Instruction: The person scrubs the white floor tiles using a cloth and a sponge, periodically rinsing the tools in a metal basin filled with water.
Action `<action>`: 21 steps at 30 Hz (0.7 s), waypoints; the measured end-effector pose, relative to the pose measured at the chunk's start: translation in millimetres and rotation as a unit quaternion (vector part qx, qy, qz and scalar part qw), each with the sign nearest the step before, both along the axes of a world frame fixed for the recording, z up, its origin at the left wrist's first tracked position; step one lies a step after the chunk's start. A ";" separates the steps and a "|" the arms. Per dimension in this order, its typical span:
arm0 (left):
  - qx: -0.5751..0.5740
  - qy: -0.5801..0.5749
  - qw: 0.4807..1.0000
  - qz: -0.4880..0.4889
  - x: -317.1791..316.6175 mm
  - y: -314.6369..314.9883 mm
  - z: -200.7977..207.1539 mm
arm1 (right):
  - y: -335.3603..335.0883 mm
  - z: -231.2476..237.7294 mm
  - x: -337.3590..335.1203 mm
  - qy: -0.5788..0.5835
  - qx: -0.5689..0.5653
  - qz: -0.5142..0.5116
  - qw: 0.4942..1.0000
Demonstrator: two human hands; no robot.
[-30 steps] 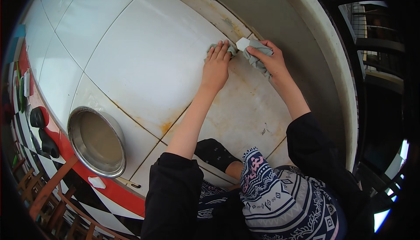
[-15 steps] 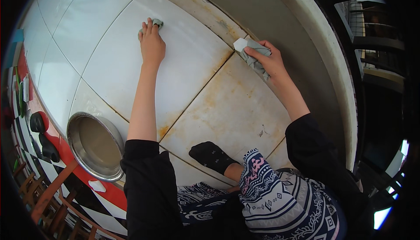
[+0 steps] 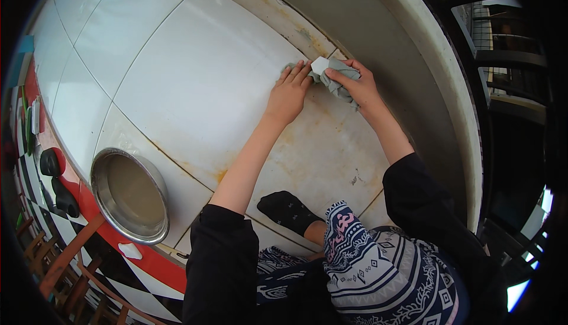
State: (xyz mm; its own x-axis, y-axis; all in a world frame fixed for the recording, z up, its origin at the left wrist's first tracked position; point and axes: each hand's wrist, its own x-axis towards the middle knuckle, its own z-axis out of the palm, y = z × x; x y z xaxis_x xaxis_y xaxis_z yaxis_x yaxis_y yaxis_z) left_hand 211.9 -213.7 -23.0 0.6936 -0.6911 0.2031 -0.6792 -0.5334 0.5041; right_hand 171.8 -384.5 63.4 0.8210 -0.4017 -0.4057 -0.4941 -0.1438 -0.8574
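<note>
My left hand [image 3: 288, 95] presses a grey-green cloth [image 3: 287, 67] onto the white floor tile, fingers over it, close to a rusty-stained grout joint. Right beside it, my right hand [image 3: 362, 87] grips a bunched grey-green cloth [image 3: 340, 93] and a white angular piece [image 3: 319, 66] whose kind I cannot make out. The fingers of both hands nearly meet, and the cloths lie so close that I cannot tell if they touch. Under them, the tile [image 3: 207, 70] has brown stains along its edges.
A metal basin [image 3: 163, 206] of cloudy water stands at the left, by a red edge strip [image 3: 160, 269]. A small white lump [image 3: 130, 251] lies on that strip, near black footwear [image 3: 64, 198]. A low grey wall [image 3: 438, 106] curves along the right. My socked foot [image 3: 287, 209] rests on the tiles.
My left hand has swept right and nearer across the tile with its cloth, ending beside my right hand. The right hand has shifted slightly left, still gripping its cloth and white piece.
</note>
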 end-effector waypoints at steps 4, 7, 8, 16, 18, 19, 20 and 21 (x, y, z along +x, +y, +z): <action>0.022 -0.039 0.998 0.047 47.4 20.0 -2.8 | -1.3 -0.2 4.3 0.019 -0.005 -0.002 1.000; 0.049 -0.079 0.987 0.129 107.0 35.2 -8.6 | -7.1 -0.4 8.1 0.021 0.012 -0.008 1.000; 0.050 -0.080 0.984 0.153 118.8 38.6 -12.4 | -4.8 -0.8 10.8 0.028 0.034 -0.012 0.999; 0.013 -0.049 0.992 0.112 53.9 -1.2 -5.5 | -31.1 -8.4 19.2 0.108 0.684 -0.034 0.721; 0.003 -0.024 0.996 0.085 21.8 -14.5 -1.1 | -31.7 -9.7 17.7 0.093 0.724 -0.039 0.682; -0.004 -0.019 0.997 0.077 7.4 -14.6 -1.8 | -27.1 -9.3 19.2 0.100 0.723 -0.047 0.682; -0.013 -0.013 0.997 0.070 -6.4 -13.9 -2.6 | -22.6 -9.1 20.6 0.104 0.726 -0.042 0.678; -0.006 -0.015 0.997 0.076 -18.3 -10.6 -3.5 | -16.4 -9.1 22.5 0.106 0.720 -0.060 0.684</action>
State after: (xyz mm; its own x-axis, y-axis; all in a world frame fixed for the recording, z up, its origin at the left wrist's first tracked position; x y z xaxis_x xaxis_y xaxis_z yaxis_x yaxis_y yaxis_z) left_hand 193.6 -224.3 -26.6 0.7832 -0.5763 0.2335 -0.6064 -0.6250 0.4916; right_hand 194.3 -400.9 54.3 0.6785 0.4792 -0.5568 -0.5633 0.8259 0.0244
